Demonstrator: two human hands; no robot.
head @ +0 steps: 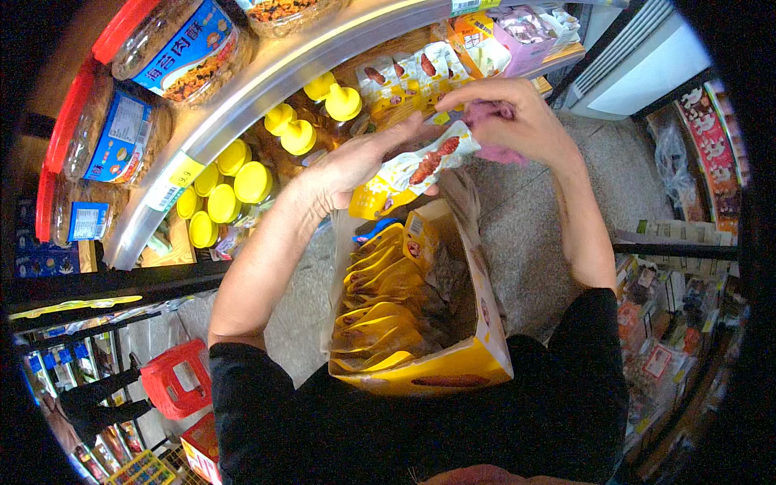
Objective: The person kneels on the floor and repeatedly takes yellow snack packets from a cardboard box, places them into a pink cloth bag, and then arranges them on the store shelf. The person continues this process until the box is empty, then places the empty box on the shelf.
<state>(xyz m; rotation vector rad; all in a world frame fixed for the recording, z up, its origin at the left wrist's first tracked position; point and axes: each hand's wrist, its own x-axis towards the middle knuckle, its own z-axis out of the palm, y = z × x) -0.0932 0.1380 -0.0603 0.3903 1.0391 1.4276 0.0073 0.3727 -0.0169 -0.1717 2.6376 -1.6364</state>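
Note:
My left hand (370, 148) grips a yellow-and-white snack packet (424, 167) printed with a red-brown sausage. Close by on the right, my right hand (521, 118) has its fingers curled around a crumpled purple cloth (506, 154). Under both hands, a yellow cardboard box (479, 357) stands open against my body. Several yellow packets (382, 297) are lined up on edge along its left side, and its right part shows a dark gap. Similar sausage packets (418, 73) lie on the shelf just beyond my hands.
Jars with yellow lids (251, 182) share the curved shelf (200, 130). Red-lidded plastic jars (182, 54) stand on the level above. An orange snack box (476, 36) sits farther along. Red plastic baskets (179, 379) are at lower left, and goods racks (661, 315) at right.

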